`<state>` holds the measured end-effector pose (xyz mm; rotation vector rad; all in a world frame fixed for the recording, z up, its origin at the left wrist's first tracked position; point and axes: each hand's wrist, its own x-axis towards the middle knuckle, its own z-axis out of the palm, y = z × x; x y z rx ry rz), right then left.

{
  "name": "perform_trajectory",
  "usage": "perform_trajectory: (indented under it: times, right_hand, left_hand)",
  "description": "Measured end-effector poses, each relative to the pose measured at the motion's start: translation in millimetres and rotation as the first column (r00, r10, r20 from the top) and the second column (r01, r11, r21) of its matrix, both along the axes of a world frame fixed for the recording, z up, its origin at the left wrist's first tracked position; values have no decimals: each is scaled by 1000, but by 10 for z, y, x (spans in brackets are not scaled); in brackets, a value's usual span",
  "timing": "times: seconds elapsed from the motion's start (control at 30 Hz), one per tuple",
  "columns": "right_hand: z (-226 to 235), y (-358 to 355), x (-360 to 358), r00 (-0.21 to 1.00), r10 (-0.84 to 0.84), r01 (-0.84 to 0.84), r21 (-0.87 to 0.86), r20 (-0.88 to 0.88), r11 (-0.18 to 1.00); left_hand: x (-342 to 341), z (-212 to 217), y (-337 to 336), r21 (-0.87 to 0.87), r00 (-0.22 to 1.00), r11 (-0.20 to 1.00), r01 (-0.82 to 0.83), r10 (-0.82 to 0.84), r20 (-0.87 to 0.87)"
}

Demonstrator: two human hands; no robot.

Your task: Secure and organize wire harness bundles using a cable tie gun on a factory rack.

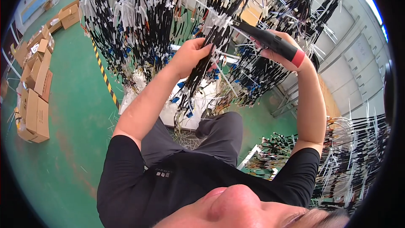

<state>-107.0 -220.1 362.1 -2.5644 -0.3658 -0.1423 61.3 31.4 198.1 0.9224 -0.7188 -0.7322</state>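
My left hand [190, 55] is closed around a hanging bundle of black wires [201, 71] with white cable ties and small blue connectors at the lower ends. My right hand [282, 51] grips a black hand tool with a red end [270, 40]. The tool's narrow tip points left and touches the same bundle just above my left hand. Both arms are raised in front of me, and the bundle hangs between them.
Many more black wire harnesses [135, 12] with white ties hang across the top. Another mass of harnesses [358, 160] is at the right. Cardboard boxes [36, 93] lie on the green floor [80, 114] at the left, beside a yellow-black striped line [105, 78]. A white surface [171, 112] lies below the bundles.
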Motion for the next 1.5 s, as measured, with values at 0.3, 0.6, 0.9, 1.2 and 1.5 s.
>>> perform_trajectory:
  times: [0.3, 0.6, 0.9, 1.2, 1.5]
  right_hand:
    - [-96, -167, 105, 997, 78, -75, 78, -30, 994]
    - [-354, -280, 118, 993, 108, -92, 293, -39, 952]
    - [-639, -201, 6, 998, 46, -62, 376, 50, 924]
    - [-722, -200, -14, 991, 79, -118, 452, 104, 884]
    - [-606, -231, 187, 965, 109, -176, 285, 238, 942]
  left_hand:
    - [236, 58, -167, 55, 995, 997, -58, 53, 89]
    - [227, 133, -108, 80, 993, 996, -30, 20, 114]
    - [209, 144, -48, -27, 992, 993, 116, -114, 52]
    - [110, 258, 14, 134, 963, 990, -54, 16, 270]
    - [57, 347, 75, 229, 941, 973, -38, -42, 337]
